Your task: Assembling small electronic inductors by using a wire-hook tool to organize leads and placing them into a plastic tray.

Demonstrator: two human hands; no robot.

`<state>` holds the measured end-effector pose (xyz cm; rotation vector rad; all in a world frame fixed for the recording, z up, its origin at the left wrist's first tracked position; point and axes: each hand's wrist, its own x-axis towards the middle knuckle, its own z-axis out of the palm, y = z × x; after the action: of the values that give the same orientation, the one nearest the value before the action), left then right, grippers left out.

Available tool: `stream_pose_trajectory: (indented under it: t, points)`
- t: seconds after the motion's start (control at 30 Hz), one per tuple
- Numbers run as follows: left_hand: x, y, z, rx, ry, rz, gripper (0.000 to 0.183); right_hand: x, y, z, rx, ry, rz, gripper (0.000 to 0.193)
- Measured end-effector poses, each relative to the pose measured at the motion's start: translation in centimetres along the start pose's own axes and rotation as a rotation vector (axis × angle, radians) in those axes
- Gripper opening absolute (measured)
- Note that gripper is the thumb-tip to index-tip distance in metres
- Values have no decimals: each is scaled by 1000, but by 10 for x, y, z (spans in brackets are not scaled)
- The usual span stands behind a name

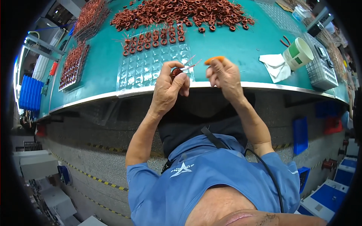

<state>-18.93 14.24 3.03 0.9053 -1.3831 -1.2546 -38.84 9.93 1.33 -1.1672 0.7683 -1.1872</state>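
Note:
My left hand is closed on a ring-shaped copper wire coil, pinched between thumb and fingers over the table's front edge. Two straight wire leads extend from it toward my right hand. That hand grips a small orange tool between thumb and fingers; its exact kind is hidden by the grip. The tool is close to the lead ends, apart from the coil's body. Beneath and left of my left hand lies a clear plastic tray with round pockets. Its far rows hold several copper coils, leads pointing up.
A large heap of coils covers the table's far side. Stacked filled trays stand at the left. To the right are a white cloth, a white-green tub, red-handled pliers and a grey basket.

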Motion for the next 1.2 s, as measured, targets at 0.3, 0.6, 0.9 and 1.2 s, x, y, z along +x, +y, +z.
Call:
stream_pose_trajectory:
  t: [0.3, 0.6, 0.9, 1.2]
  points:
    - [14, 30, 1, 633, -183, 87, 23, 0, -7, 13, 269, -178, 291, 25]
    - [10, 39, -1, 1275, -498, 412, 17, -5, -3, 1, 146, -254, 364, 26]
    - [2, 24, -3, 1453, -287, 614, 8, -2, -7, 11, 16, -184, 359, 21]
    - [-15, -22, 17, -428, 100, 152, 24, 15, -7, 32, 78, -217, 217, 19]
